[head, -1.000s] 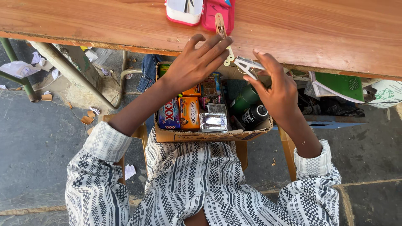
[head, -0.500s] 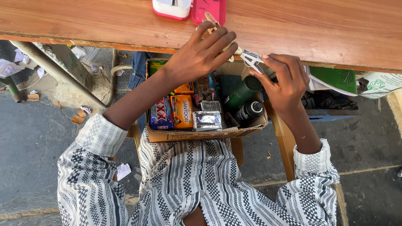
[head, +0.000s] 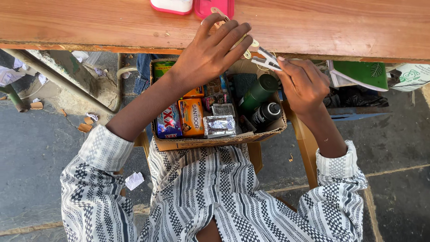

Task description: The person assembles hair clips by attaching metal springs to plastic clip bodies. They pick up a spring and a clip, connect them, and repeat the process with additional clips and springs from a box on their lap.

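Observation:
My left hand point(head: 208, 56) reaches up to the front edge of the wooden table point(head: 336, 27), its fingers curled round the tan end of a small white and metal tool point(head: 263, 58). My right hand point(head: 304, 85) pinches the tool's other, white end just below the table edge. On my lap below both hands rests an open cardboard box point(head: 215, 142). It holds soap bars in blue and orange wrappers point(head: 181, 120), a silver foil packet point(head: 219, 126), a green can point(head: 259, 92) and a black-capped can point(head: 267, 113).
A pink and white case point(head: 192, 6) lies at the table's far edge. Green and white bags point(head: 371, 75) sit under the table on the right. A metal table leg point(head: 58, 78) slants at left over a grey stone floor with paper scraps point(head: 133, 180).
Both hands have risen with the tool from over the box to the table's front edge. The left hand now covers more of the tool's tan end.

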